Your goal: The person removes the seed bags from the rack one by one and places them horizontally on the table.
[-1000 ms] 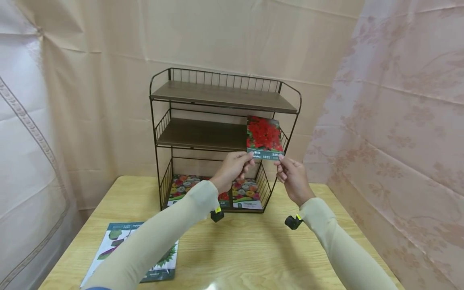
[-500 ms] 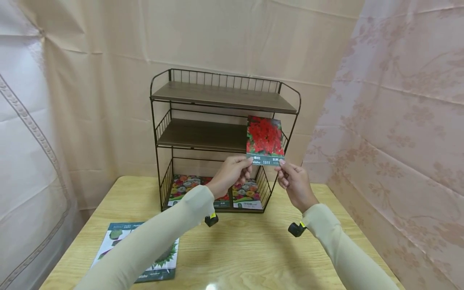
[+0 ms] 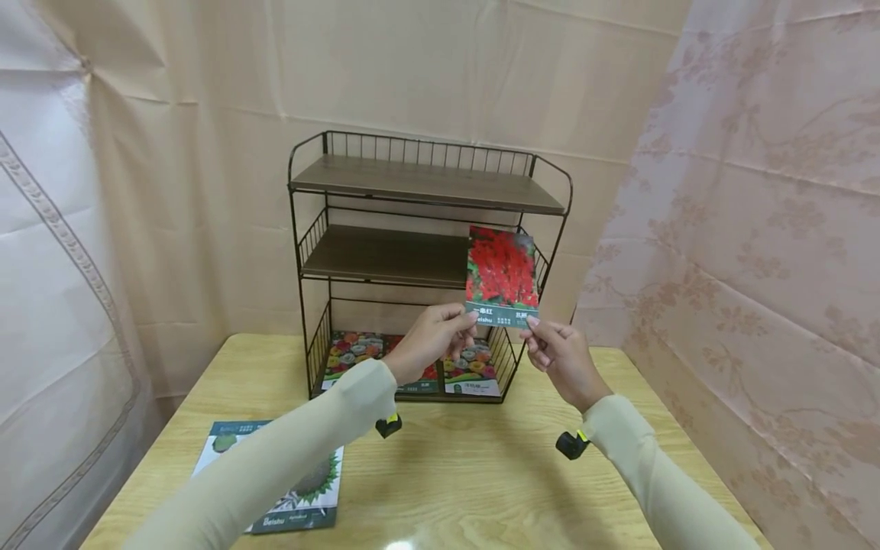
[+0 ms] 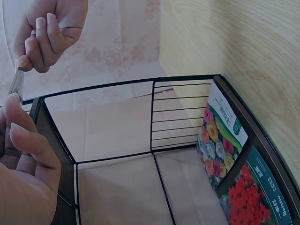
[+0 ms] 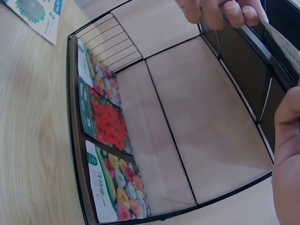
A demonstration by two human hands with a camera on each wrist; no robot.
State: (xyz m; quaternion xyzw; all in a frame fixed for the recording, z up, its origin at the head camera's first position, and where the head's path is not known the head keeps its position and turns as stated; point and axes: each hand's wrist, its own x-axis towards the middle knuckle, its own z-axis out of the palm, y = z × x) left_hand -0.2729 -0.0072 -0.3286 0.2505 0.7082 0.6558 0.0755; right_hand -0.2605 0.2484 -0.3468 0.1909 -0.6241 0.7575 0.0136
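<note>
My left hand (image 3: pixel 440 330) and right hand (image 3: pixel 558 351) pinch the two lower corners of a seed packet (image 3: pixel 502 267) with red flowers and a dark green label strip. It is held up in front of the right end of the middle shelf (image 3: pixel 385 253). Edge-on, the packet (image 4: pixel 17 83) spans both thumbs in the left wrist view. Below, on the bottom shelf, lie two packets with mixed-colour flowers, the right one (image 3: pixel 471 368) and the left one (image 3: pixel 351 355). A red-flower packet (image 5: pixel 108 119) lies between them.
A dark wire-framed rack (image 3: pixel 428 183) with three wooden shelves stands at the back of the wooden table (image 3: pixel 440 473). Larger packets (image 3: pixel 296 519) with a green plant picture lie at the front left, partly under my left sleeve. Curtains (image 3: pixel 749 229) hang behind and beside the table.
The red-flower packet has come down slightly, with both hands moving lower along with it. My left forearm has shifted left, uncovering more of the packets on the table.
</note>
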